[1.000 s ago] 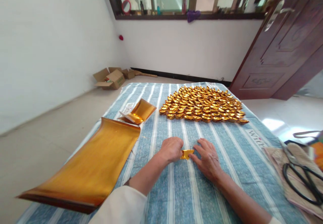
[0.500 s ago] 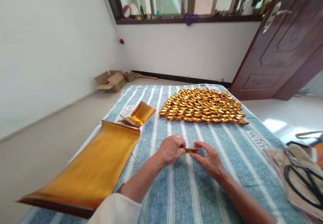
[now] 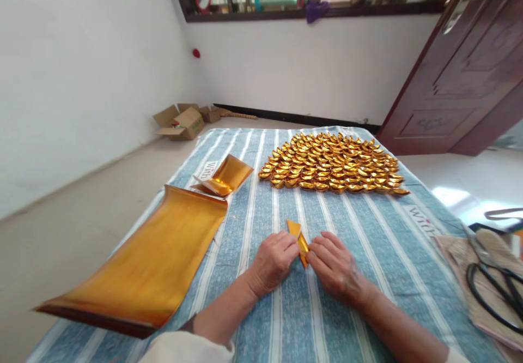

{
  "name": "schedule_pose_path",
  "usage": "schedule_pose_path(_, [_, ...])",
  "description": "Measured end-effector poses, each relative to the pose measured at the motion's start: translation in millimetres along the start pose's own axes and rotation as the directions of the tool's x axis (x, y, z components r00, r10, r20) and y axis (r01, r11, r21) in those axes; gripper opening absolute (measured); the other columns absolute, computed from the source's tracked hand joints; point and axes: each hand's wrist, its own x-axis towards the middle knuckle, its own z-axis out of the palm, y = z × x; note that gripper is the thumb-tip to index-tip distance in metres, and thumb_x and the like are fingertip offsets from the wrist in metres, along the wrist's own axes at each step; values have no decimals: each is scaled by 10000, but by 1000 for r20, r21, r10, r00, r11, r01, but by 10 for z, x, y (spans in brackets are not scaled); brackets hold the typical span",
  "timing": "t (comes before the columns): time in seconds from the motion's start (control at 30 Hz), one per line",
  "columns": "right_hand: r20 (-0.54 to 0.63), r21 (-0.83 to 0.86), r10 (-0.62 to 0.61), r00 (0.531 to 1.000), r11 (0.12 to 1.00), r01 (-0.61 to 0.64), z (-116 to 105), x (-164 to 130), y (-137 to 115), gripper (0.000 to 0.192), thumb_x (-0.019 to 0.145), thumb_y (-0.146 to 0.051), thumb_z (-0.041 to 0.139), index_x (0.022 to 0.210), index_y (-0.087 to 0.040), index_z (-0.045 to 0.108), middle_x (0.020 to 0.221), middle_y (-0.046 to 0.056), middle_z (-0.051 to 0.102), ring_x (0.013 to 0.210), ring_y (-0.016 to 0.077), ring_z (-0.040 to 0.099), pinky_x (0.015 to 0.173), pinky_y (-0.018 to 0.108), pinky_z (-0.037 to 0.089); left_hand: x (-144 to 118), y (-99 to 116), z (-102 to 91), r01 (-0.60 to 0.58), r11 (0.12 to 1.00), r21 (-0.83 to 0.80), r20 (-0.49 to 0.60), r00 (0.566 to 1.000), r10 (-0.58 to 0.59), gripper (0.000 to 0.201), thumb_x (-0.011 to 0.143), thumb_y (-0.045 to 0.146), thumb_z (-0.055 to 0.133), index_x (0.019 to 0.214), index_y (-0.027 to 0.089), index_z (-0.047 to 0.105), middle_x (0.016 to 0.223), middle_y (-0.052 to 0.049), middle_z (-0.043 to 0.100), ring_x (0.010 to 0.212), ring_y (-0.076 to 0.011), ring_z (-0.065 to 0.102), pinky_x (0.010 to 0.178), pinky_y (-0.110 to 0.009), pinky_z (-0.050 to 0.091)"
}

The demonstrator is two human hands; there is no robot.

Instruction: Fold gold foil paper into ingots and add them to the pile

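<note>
Both hands meet over the blue striped cloth (image 3: 368, 232), pinching one small folded piece of gold paper (image 3: 299, 237) that stands tilted between them. My left hand (image 3: 273, 260) grips its left side, my right hand (image 3: 335, 266) its right side. Beyond them lies a wide heap of several finished gold paper ingots (image 3: 333, 162). To the left a large stack of gold paper sheets (image 3: 141, 265) overhangs the cloth's edge, with a smaller stack of cut gold sheets (image 3: 224, 176) behind it.
Black scissors (image 3: 494, 292) rest on a woven bag at the right edge. Open cardboard boxes (image 3: 182, 122) sit on the floor by the far wall. A dark wooden door (image 3: 457, 74) stands open at the right.
The gold piece went from flat on the cloth to lifted and turned upright between my fingers. Both hands drew slightly nearer to me. The view tipped downward a little.
</note>
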Motion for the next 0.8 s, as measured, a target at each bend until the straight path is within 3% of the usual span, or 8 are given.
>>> schedule_pose_path(0.17, [103, 96, -9, 995, 995, -1, 16, -6, -22, 247, 932, -100, 410, 806, -169, 610, 738, 41, 602, 771, 170, 558, 780, 372, 473, -74, 21, -10, 92, 989, -112, 61, 994, -86, 287, 967, 205, 398, 818, 163, 639, 820, -50, 648, 797, -167, 575, 726, -293, 456])
schedule_pose_path(0.33, [73, 172, 55, 996, 983, -67, -7, 27, 7, 191, 915, -106, 450, 915, -169, 630, 873, 77, 644, 906, 198, 579, 796, 374, 483, -89, -1, -6, 160, 965, -209, 124, 983, -136, 202, 902, 147, 475, 842, 176, 666, 921, -48, 662, 868, -177, 572, 784, -321, 461])
schedule_pose_path(0.6, [208, 149, 50, 977, 985, -82, -37, -10, 85, 175, 927, -174, 496, 1006, -198, 651, 975, 81, 652, 988, 214, 569, 821, 375, 491, -108, 16, -74, 213, 944, -252, 197, 966, -165, 177, 887, 149, 506, 930, 191, 673, 1016, -46, 668, 979, -205, 552, 869, -373, 433])
schedule_pose_path(0.8, [250, 109, 36, 968, 992, -65, -33, -32, 99, 216, 947, -177, 459, 1040, -204, 652, 1027, 90, 653, 1042, 221, 557, 849, 385, 496, -74, 46, -64, 275, 918, -284, 167, 957, -235, 135, 894, 206, 549, 855, 186, 677, 967, -32, 674, 980, -208, 545, 892, -387, 410])
